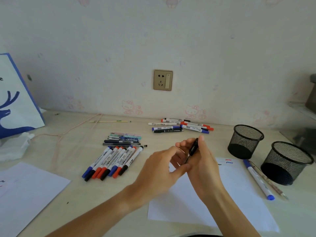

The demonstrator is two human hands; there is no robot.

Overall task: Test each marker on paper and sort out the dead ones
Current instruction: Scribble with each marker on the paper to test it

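A pale counter (82,151) runs along a wall papered with faint pink cartoon cats, a brass-coloured socket (163,80) set in it above centre frame. Just right of centre, over a white sheet of paper (239,194), the two hands meet. The right hand (203,161) holds a black marker (193,147) roughly upright, fingers curled around its barrel. The left hand (160,170) comes in from the lower left, its grip loosely curled with fingertips against the marker's lower end; whether it actually pinches the marker cannot be told. The paper carries short red and blue scribbles (228,161) near its top edge. Left of centre lies a fanned row of markers (111,161) with blue, black and red caps, a stack of thinner pens (124,139) just behind it. A second marker pile (181,125) sits near the wall. At the right stand two black mesh cups (245,141), and a blue marker (258,179) lies beside the nearer one. A second sheet (25,190) occupies the lower left, and a white-and-blue bag (15,100) stands at the left edge.
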